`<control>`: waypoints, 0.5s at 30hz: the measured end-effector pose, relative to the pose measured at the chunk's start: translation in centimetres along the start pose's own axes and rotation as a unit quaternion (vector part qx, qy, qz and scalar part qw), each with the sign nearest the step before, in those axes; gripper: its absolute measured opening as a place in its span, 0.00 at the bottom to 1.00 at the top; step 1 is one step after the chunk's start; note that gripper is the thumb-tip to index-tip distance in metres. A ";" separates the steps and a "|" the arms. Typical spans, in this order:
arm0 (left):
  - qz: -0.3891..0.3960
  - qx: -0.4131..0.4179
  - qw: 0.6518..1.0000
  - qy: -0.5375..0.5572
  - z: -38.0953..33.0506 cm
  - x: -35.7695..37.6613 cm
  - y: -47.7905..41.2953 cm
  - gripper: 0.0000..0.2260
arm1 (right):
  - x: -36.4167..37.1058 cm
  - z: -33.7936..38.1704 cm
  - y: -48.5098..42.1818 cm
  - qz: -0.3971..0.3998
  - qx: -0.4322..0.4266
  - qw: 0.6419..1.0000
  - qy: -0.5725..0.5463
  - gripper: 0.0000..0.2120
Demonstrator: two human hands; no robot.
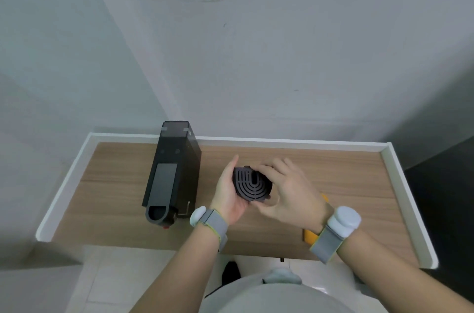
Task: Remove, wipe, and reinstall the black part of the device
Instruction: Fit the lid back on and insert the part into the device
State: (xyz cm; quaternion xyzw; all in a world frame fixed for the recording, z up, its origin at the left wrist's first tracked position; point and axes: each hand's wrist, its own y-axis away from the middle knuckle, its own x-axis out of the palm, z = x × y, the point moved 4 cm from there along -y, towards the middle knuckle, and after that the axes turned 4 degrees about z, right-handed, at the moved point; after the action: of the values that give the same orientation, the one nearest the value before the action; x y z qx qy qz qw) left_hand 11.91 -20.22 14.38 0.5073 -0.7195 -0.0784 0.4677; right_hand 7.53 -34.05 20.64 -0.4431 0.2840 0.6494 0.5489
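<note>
A black drip tray with a slotted, half-round grate is held above the middle of the wooden table, separate from the machine. My left hand cups its left side and underside. My right hand wraps its right edge, thumb beneath and fingers over the top. The black coffee machine stands upright on the table to the left of my hands, its front end toward me.
The wooden table has a raised white rim on its left, back and right sides. A yellow cloth lies mostly hidden under my right wrist. Grey walls rise close behind and to the left. Both wrists carry grey bands with white sensors.
</note>
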 end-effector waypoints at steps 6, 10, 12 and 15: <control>0.009 -0.001 1.000 -0.018 0.1 0.2 0.5 0.31 | 0.1 0.6 0.3 0.000 -0.005 1.000 0.005 0.35; 0.010 0.013 1.000 -0.009 0.1 0.0 0.6 0.30 | 0.4 0.4 0.1 0.006 0.003 1.000 0.019 0.35; 0.012 0.017 1.000 -0.010 0.1 0.0 0.8 0.30 | 0.6 0.4 0.1 0.013 0.003 1.000 0.027 0.36; 0.006 0.025 1.000 -0.017 -0.2 0.0 1.0 0.34 | 0.8 0.2 -0.1 0.025 0.009 0.999 0.040 0.37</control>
State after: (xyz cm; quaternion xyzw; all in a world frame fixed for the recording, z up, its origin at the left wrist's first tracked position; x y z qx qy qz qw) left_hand 11.35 -19.70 15.10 0.5131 -0.7320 -0.0660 0.4434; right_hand 7.55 -33.45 20.06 -0.4569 0.3225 0.6417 0.5248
